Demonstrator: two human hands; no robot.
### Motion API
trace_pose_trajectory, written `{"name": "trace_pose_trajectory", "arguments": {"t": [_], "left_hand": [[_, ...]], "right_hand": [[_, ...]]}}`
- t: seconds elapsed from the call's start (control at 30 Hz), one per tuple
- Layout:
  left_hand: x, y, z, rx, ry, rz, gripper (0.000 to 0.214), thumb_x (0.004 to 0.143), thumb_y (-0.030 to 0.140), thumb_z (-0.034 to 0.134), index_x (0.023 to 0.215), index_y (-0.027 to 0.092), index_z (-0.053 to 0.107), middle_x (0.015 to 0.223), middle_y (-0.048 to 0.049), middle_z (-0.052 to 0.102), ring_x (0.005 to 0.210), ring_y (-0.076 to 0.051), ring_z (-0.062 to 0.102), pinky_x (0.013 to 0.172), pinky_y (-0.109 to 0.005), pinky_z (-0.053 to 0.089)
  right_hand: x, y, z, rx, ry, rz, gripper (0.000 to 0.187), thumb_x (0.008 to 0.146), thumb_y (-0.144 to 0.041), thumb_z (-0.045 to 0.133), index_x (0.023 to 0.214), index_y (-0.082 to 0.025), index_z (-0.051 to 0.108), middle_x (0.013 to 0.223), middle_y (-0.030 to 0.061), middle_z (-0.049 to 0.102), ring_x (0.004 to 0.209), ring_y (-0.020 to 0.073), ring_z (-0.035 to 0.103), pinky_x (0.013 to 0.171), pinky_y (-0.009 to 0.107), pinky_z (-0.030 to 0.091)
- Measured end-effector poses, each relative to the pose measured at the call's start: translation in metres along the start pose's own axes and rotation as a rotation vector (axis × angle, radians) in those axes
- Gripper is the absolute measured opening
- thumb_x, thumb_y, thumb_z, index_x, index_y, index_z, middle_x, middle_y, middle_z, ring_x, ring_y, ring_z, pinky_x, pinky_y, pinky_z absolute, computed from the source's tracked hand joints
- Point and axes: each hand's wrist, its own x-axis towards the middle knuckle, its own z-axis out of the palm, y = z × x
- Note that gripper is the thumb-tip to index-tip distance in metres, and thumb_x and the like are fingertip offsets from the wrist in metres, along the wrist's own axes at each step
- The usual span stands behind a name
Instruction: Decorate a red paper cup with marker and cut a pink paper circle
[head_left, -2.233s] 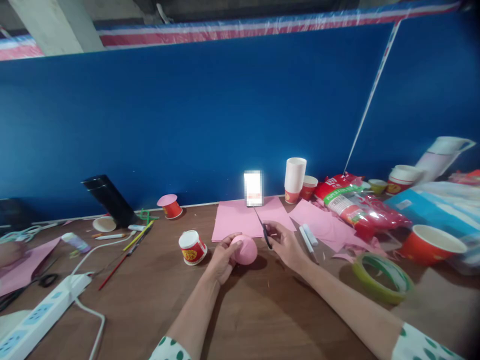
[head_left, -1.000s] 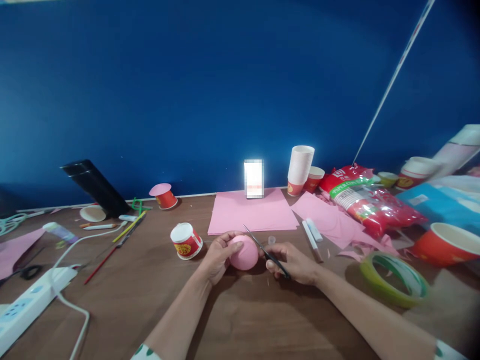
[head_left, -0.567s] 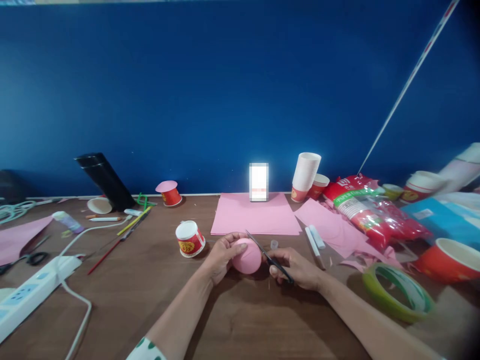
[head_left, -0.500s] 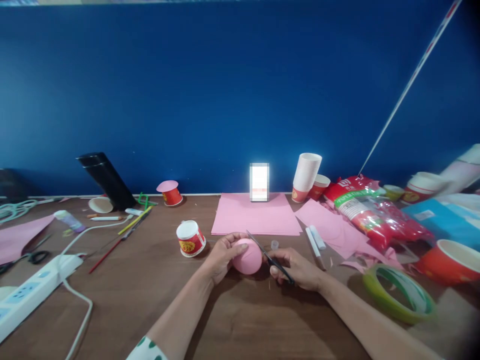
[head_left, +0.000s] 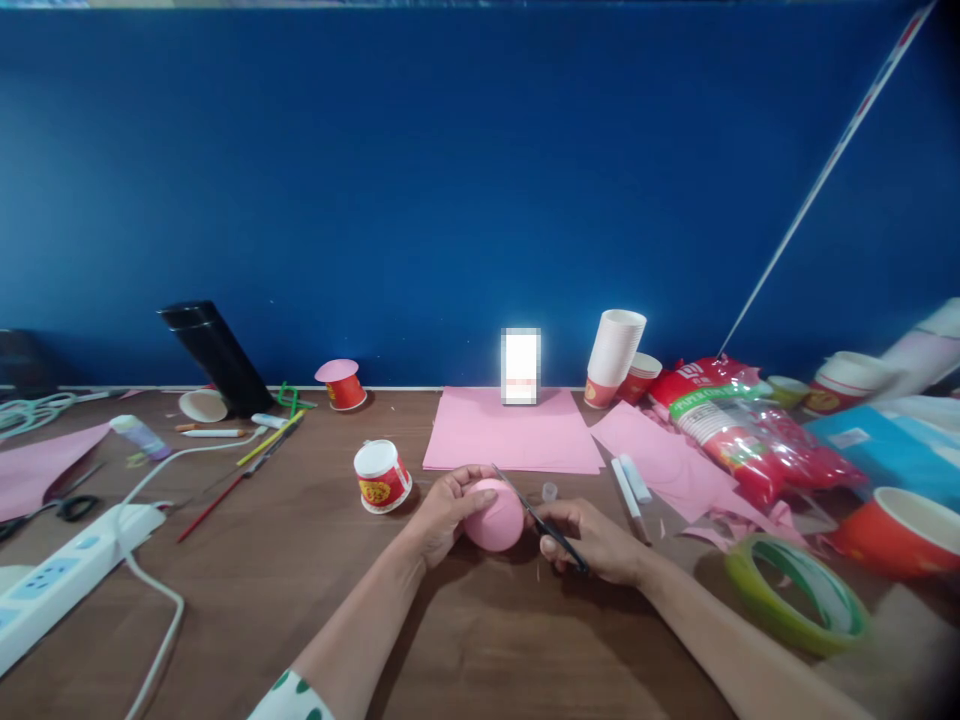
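Between thumb and fingers, my left hand pinches a round pink paper disc. My right hand is closed on black-handled scissors, whose blades slant up and left along the disc's upper right edge. Whether the blades are in the paper I cannot tell. Left of my hands, a short red and white paper cup stands on the table. A small clear cap lies just beyond the scissors. Farther back is a stack of pink paper sheets.
At the back left, a red cup topped with a pink disc stands near a tilted black flask. A power strip lies at left. To the right are stacked paper cups, green tape, a red plastic package and pink scraps.
The view has shifted very slightly. Both hands, the disc and the scissors keep nearly the same positions.
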Motion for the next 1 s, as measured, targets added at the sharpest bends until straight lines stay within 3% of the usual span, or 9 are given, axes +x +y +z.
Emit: {"name": "trace_pose_trajectory", "arguments": {"t": [0.33, 1.0], "left_hand": [[0.0002, 0.0002, 0.0003, 0.027, -0.005, 0.001, 0.042, 0.061, 0.022, 0.081, 0.096, 0.014, 0.059, 0.081, -0.0040, 0.069, 0.066, -0.012, 0.062, 0.062, -0.022, 0.048], [0.0017, -0.0004, -0.0017, 0.035, -0.022, 0.015, 0.049, 0.060, 0.022, 0.081, 0.101, 0.013, 0.056, 0.084, -0.0056, 0.069, 0.069, -0.012, 0.062, 0.068, -0.025, 0.047]], "right_hand": [[0.0001, 0.0005, -0.0006, -0.031, -0.013, -0.011, 0.042, 0.081, -0.048, 0.060, 0.106, -0.014, 0.063, 0.073, -0.0003, 0.052, 0.056, 0.0076, 0.048, 0.050, 0.017, 0.041], [0.0003, 0.0024, -0.0016, -0.062, 0.006, -0.011, 0.037, 0.081, -0.046, 0.061, 0.098, -0.013, 0.065, 0.067, -0.0012, 0.051, 0.052, 0.0068, 0.047, 0.048, 0.017, 0.038]]}}
